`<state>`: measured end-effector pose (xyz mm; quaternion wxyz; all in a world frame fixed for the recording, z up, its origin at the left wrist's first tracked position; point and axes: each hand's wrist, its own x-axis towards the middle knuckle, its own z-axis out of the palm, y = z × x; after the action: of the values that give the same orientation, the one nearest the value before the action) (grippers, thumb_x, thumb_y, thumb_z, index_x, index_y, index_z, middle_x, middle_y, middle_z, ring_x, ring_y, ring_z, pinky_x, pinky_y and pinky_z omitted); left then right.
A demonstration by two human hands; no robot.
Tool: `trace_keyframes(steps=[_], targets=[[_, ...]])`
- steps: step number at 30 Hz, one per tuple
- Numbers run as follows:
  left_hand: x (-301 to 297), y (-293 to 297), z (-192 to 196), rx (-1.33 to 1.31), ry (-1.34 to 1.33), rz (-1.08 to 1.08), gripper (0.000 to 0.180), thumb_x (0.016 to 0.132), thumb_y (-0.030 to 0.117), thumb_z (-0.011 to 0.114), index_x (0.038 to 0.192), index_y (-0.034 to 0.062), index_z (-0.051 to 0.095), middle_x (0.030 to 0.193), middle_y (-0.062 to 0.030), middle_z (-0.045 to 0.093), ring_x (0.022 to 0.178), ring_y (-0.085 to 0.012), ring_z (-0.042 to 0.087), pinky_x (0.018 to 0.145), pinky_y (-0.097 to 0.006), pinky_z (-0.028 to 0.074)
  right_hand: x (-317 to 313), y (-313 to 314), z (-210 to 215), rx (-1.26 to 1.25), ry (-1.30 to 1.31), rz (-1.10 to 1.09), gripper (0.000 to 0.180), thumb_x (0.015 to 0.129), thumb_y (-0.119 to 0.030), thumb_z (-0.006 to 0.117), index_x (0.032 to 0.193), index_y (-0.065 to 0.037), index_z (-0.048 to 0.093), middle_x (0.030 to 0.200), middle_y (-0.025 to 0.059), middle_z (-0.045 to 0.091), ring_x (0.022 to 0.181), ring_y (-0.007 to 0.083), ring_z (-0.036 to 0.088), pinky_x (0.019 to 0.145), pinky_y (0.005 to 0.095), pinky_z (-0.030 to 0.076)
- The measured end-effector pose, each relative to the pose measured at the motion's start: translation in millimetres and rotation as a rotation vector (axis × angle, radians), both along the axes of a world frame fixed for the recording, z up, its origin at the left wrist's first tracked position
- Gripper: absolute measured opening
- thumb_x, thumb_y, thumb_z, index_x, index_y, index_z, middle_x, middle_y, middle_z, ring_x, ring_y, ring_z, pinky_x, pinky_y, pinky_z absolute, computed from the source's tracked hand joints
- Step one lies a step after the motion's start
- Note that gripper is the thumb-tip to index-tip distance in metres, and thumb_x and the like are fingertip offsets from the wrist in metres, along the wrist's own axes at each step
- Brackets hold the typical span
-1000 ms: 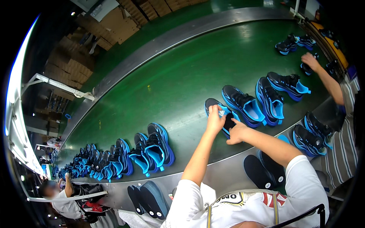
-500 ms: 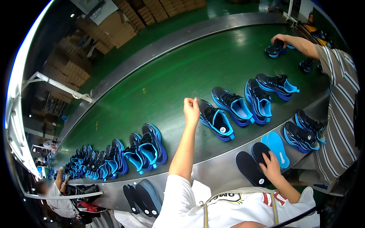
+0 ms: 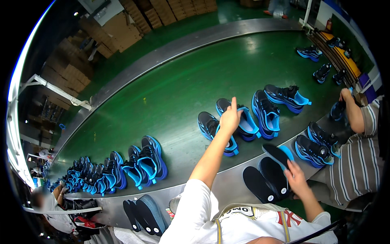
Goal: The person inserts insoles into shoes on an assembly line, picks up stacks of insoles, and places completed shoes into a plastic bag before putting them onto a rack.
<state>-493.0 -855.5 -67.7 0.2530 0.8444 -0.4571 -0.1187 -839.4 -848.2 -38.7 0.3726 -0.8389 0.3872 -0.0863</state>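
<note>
Insoles (image 3: 270, 179) under right hand's (image 3: 295, 179) grip; left hand (image 3: 230, 118) open above sneakers (image 3: 217, 128).

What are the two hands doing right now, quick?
Left hand: open, one finger up, resting on a blue and black shoe on the green belt.
Right hand: closing on a dark insole from the stack.

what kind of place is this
Most likely a shoe factory's assembly line. A long green conveyor belt carries rows of blue and black sneakers, loose insoles lie on its metal edge by the person's right hand, and stacked cardboard boxes line the far side.
</note>
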Motion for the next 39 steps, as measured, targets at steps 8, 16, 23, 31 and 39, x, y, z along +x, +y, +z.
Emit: trace_keyframes(steps=[8,16,23,31,39], targets=[[16.1,-2.5,-16.2,-0.016,0.28,0.076,0.04,0.081,0.038,0.049,0.082,-0.0011,0.054,0.074,-0.0203,0.058,0.073,-0.0337,0.057,0.064,-0.04,0.042,132.1,-101.8,44.0,0.416,0.016,0.242,0.019,0.067,-0.017,0.062,0.066,0.002,0.062,0.054,0.0073,0.056,0.052,0.0146,0.053,0.05,0.0299,0.043],[13.3,-5.0,-37.8,-0.053,0.386,0.036,0.041,0.081,0.037,0.05,0.066,-0.0013,0.05,0.055,-0.0115,0.049,0.053,-0.0176,0.045,0.051,-0.035,0.036,217.4,-89.7,-54.4,-0.165,0.221,0.491,0.015,0.063,-0.007,0.049,0.065,0.002,0.062,0.068,0.0231,0.058,0.063,0.0329,0.059,0.063,0.0401,0.048],[14.2,1.1,-34.3,-0.12,0.398,0.02,0.043,0.079,0.041,0.052,0.073,-0.0019,0.056,0.058,-0.0118,0.053,0.057,-0.0175,0.05,0.054,-0.033,0.04,206.7,-54.8,-39.4,-0.594,0.237,0.463,0.027,0.076,-0.025,0.052,0.082,0.0,0.058,0.1,0.0205,0.046,0.094,0.0326,0.046,0.076,0.0357,0.043],[12.6,5.4,-10.6,-0.016,0.469,0.015,0.044,0.079,0.041,0.05,0.073,-0.0017,0.057,0.063,-0.018,0.056,0.062,-0.0266,0.057,0.058,-0.037,0.042,216.8,-77.6,-27.8,-0.249,0.571,0.696,0.024,0.068,-0.017,0.056,0.083,0.0,0.063,0.089,0.021,0.058,0.086,0.0319,0.057,0.073,0.0382,0.047],[8.8,0.4,-17.9,-0.003,0.479,0.004,0.042,0.08,0.04,0.051,0.07,-0.0009,0.054,0.058,-0.0124,0.052,0.056,-0.0187,0.05,0.052,-0.034,0.039,220.4,-80.1,-88.8,-0.571,0.346,0.734,0.017,0.07,-0.01,0.048,0.076,-0.001,0.061,0.086,0.0169,0.056,0.079,0.0291,0.057,0.066,0.0364,0.048]])
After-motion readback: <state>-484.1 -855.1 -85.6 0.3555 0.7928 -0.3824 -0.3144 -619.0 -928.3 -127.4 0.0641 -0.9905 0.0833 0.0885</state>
